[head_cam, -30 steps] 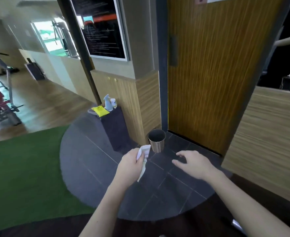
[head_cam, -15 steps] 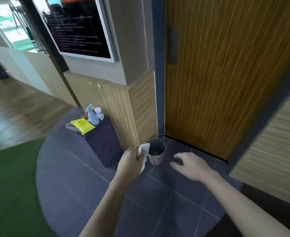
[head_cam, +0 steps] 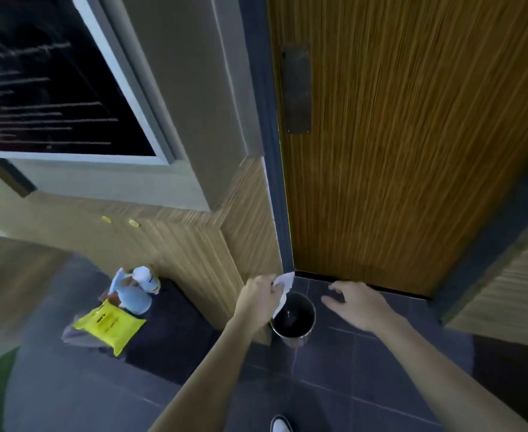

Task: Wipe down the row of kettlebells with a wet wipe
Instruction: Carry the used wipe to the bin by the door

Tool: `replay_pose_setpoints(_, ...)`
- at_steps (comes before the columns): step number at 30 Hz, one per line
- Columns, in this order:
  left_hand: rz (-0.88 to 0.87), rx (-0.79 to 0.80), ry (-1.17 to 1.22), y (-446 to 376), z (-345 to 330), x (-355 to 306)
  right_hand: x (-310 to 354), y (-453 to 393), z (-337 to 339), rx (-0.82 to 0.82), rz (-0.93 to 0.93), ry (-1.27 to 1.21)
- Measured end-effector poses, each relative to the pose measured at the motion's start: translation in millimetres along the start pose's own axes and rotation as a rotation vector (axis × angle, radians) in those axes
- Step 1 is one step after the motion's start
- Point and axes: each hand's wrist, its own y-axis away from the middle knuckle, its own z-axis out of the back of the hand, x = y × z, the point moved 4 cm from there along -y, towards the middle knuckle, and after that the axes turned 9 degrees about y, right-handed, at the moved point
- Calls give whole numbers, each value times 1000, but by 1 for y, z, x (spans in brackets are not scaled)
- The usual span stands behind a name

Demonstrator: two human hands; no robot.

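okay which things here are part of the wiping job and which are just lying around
Part of the job:
wet wipe, pinched in the left hand
small bin under it
yellow wipes pack

Just lying about:
spray bottle
wall board
wooden door
No kettlebells in view.

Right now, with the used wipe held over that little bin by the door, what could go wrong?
1. The white wet wipe pinched in the left hand hangs over the near-left rim of the small round metal bin, not its middle; dropped from there it may catch the rim or land on the dark tiled floor.
2. The bin stands close to the wooden door; if that opens outward, it could hit the bin or the open right hand.
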Motion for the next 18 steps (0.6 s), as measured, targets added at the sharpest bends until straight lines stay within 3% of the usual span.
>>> replay_pose_setpoints(10,-45,155,47,-146,-14,38,19,-112,2,43,-142,-30)
replay_pose_setpoints(18,38,265,44,-212,-28,55,18,-184,18,122,-168,2)
